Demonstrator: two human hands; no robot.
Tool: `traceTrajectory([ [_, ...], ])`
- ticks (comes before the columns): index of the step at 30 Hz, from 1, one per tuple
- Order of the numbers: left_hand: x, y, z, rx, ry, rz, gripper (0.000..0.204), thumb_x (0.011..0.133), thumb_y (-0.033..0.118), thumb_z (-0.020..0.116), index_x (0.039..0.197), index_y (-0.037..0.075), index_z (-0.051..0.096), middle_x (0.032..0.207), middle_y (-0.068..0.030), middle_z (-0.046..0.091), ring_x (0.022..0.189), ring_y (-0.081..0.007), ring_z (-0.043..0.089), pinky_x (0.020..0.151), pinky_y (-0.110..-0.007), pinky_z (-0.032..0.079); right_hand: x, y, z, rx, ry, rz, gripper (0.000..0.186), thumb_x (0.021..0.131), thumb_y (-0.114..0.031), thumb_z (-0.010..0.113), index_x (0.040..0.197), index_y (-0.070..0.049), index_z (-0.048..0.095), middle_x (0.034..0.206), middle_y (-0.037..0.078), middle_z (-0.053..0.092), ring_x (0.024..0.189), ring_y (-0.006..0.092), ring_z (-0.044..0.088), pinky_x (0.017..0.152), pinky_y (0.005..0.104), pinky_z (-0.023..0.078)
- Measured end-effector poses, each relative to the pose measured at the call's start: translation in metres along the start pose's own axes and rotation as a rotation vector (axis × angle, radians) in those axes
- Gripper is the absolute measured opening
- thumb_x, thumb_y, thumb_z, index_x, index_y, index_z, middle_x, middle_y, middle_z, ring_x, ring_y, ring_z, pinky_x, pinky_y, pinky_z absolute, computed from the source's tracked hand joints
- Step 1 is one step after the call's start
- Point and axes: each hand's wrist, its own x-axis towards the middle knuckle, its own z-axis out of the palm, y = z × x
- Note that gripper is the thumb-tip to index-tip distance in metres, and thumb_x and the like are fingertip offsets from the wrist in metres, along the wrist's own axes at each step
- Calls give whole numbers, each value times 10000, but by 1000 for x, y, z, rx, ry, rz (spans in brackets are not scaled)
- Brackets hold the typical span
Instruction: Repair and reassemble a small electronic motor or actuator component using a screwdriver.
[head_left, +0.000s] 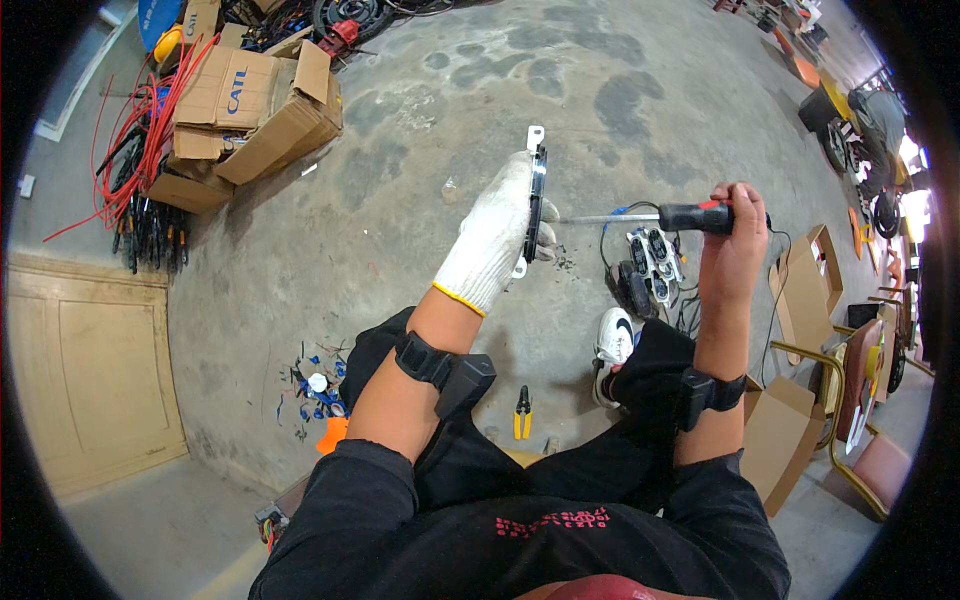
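Observation:
My left hand (495, 225), in a white glove, is closed on a slim black part (535, 200) with white tabs at both ends, held upright above the floor. My right hand (738, 220) grips a tool (690, 217) with a black-and-red handle and a long metal shaft, level and pointing left at the part; its tip is hidden by the glove, and a thin cord seems to trail from the handle. Below the shaft, several white-and-black modules (655, 265) lie with dark cables on the floor. Yellow-handled wire strippers (522, 415) lie between my legs.
Cardboard boxes (240, 110) and red cable (130, 150) are piled upper left. Wire scraps (320, 385) lie at lower left on the concrete floor (400, 200). Flattened cardboard (785, 430) and a chair (870, 470) stand at right. Another person (880, 125) bends over at the far upper right.

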Motion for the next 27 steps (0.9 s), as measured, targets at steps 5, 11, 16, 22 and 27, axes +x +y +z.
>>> traceTrajectory([
  [5,4,-3,1,117,-2,-13,468,1017,520,430,1125,73,520,783,-113,631,510,-164,597,453,-323,526,-3,5,6,-196,69,-117,185,998,-215,589,1017,-32,572,840,58,624,770,124,609,696,249,496],
  [11,4,-13,19,288,29,134,540,996,581,425,1220,109,559,706,-44,557,481,-131,525,426,-302,452,-37,28,37,-588,-369,-204,191,868,-120,737,1039,-50,689,892,73,672,818,154,634,713,291,514],
  [16,6,-13,21,305,-38,189,593,975,615,434,1294,130,557,763,-43,586,538,-127,533,462,-287,466,-53,39,55,-573,-509,-232,212,869,-159,728,1038,-50,664,917,103,632,784,228,603,722,334,502],
  [22,5,-14,17,267,-104,148,541,1024,484,397,1486,205,421,823,-25,581,558,-98,492,478,-255,440,-57,39,58,-582,-484,-189,189,875,-155,714,1020,-48,655,911,104,626,782,232,593,724,333,495],
  [27,2,-13,18,301,-115,158,536,1026,472,394,1487,201,420,838,-27,579,570,-101,500,480,-255,441,-58,39,57,-613,-506,-197,186,876,-149,710,1022,-49,655,907,109,627,787,232,598,727,332,497],
])
